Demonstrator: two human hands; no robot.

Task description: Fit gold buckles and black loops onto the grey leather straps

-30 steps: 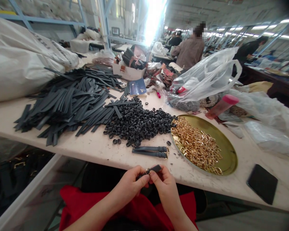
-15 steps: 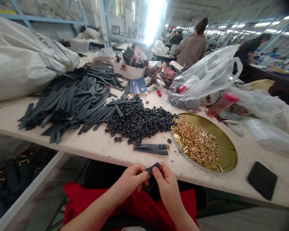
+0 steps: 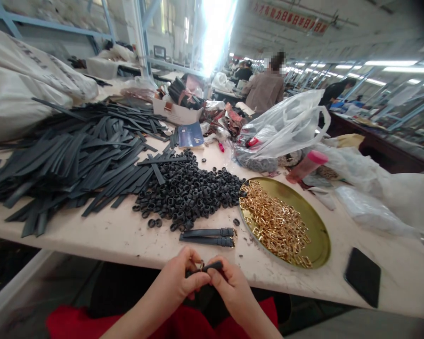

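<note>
Between both hands, just off the table's front edge, is a dark grey strap (image 3: pixel 214 266) with a gold buckle (image 3: pixel 202 264) on it. My left hand (image 3: pixel 183 278) pinches the strap beside the buckle, and my right hand (image 3: pixel 229 280) grips its other part; the fingers partly cover it. Two finished-looking buckled straps (image 3: pixel 207 237) lie side by side on the table beyond the hands. Behind them spreads a heap of small dark loops (image 3: pixel 194 193). Gold buckles (image 3: pixel 275 221) are piled on a round gold tray (image 3: pixel 320 235) to the right.
Many long dark strips (image 3: pixel 77 160) are heaped at the left. A blue booklet (image 3: pixel 191 135), a clear plastic bag (image 3: pixel 282 127) and a pink-capped container (image 3: pixel 307 165) stand farther back. A black phone-like slab (image 3: pixel 362 277) lies at the right. A person (image 3: pixel 266 89) is in the background.
The view has shifted, so the table's things appear lower and more to the left. Both hands stay on the strap, which now appears folded or turned between the fingers.
</note>
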